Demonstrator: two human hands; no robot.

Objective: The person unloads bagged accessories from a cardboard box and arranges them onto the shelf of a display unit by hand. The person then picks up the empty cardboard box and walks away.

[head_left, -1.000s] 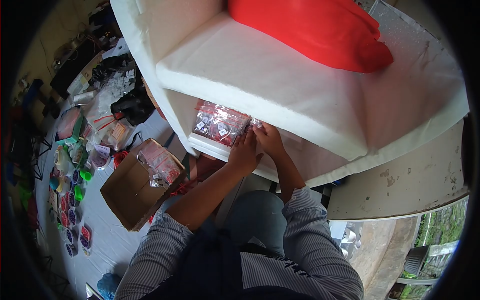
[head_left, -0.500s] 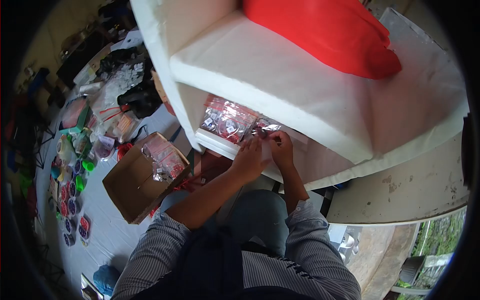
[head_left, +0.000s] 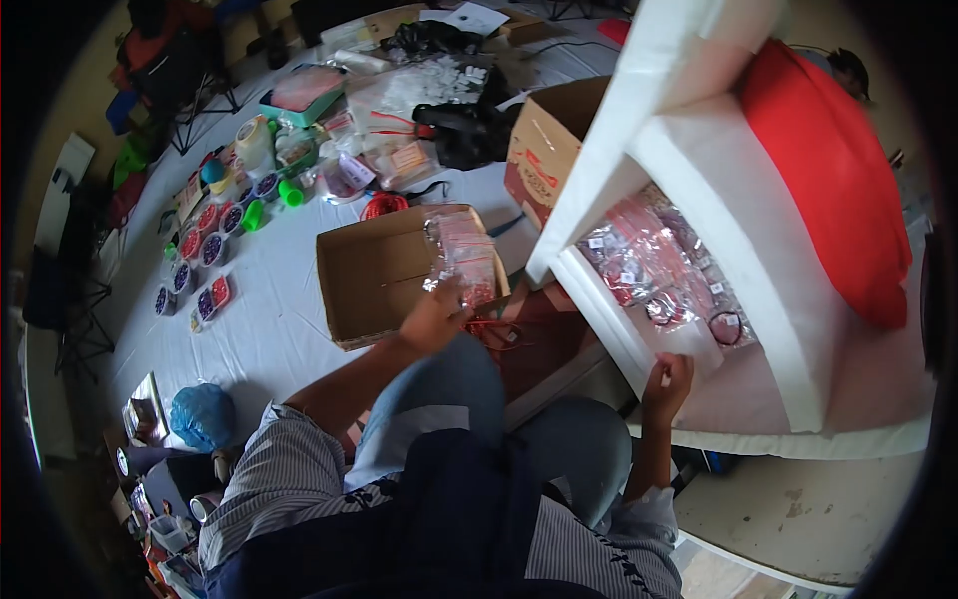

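Your left hand [head_left: 434, 317] has swung off the white shelf [head_left: 718, 185] to the cardboard box [head_left: 364, 285], fingers blurred at the boxed bags [head_left: 467, 258]; can't tell if they grip. Your right hand [head_left: 667, 384] stays by the shelf, fingers curled in; can't tell if anything is pinched. Shelved bags [head_left: 639, 260] lie in the lower compartment, under the ledge. Judgement: the work now spans both spots, box and shelf.
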